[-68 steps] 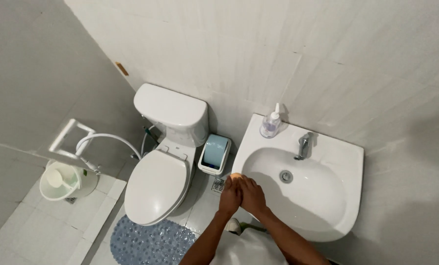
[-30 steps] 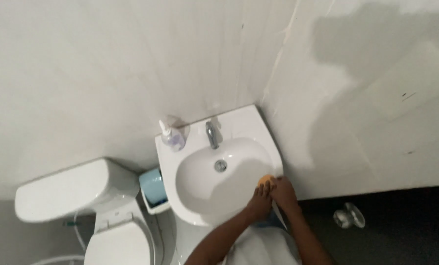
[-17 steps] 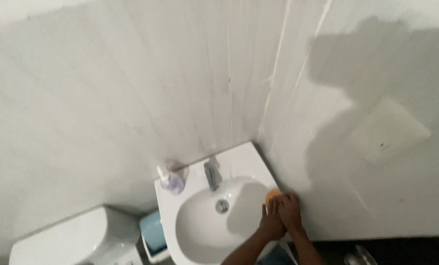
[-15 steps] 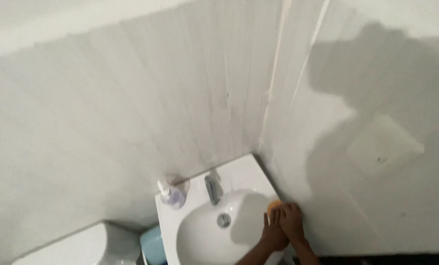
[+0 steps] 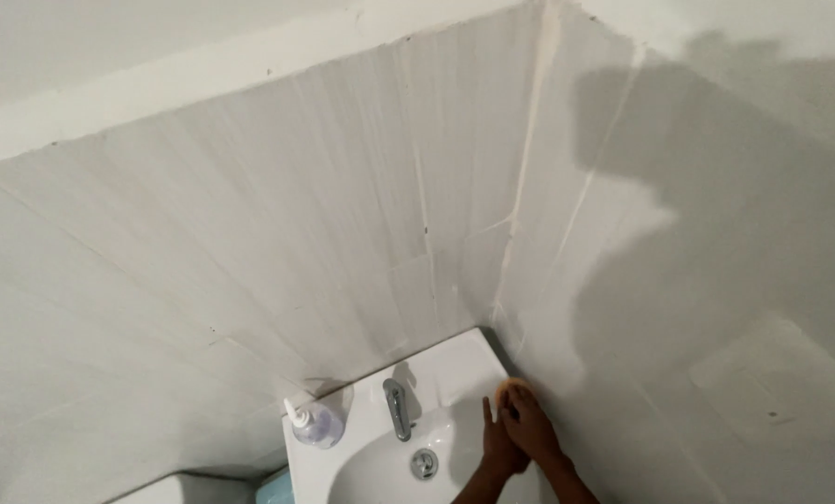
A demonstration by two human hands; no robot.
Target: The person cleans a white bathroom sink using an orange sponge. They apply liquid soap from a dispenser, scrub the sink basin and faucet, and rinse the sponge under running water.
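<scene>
An orange sponge (image 5: pixel 507 390) rests on the back right rim of the white sink (image 5: pixel 455 369), close to the wall corner. My right hand (image 5: pixel 532 427) lies over the sponge and presses it onto the rim. Pressed against the right hand's side is my left hand (image 5: pixel 495 441), its fingers straight and pointing toward the back of the sink; it holds nothing that I can see. Both forearms come up from the bottom edge.
A chrome tap (image 5: pixel 397 409) stands at the back of the sink, with the drain (image 5: pixel 424 464) below it. A clear soap pump bottle (image 5: pixel 314 425) sits on the sink's back left corner. White tiled walls meet right behind the sink.
Both hands have slid the sponge from the sink's front edge along the right rim to the back right corner. The view has tilted up toward the walls.
</scene>
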